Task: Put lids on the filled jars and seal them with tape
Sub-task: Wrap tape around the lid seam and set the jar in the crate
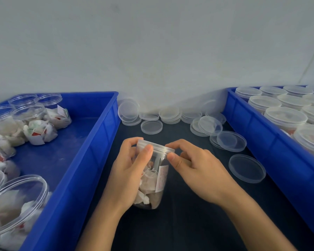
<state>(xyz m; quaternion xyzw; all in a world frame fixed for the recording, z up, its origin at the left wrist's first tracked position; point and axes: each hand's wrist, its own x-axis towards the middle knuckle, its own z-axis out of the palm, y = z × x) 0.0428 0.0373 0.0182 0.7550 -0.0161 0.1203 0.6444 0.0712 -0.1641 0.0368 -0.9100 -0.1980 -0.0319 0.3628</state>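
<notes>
The jar (153, 178) stands on the dark tabletop (188, 223) between two blue crates — left hand (129, 171) curled round its wall, right hand (196, 169) pinching the clear lid (155, 147) on its mouth. Its pale label (162, 175) is too blurred to read. Beyond, loose lids (169, 115) lie by the white wall (152, 51). The left crate (91, 156) holds open filled jars; the right crate (272, 142), lidded ones.

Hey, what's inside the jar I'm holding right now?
The jar holds white paper-wrapped packets, with a clear lid on top. The left hand covers its left side, so the contents there are hidden.
</notes>
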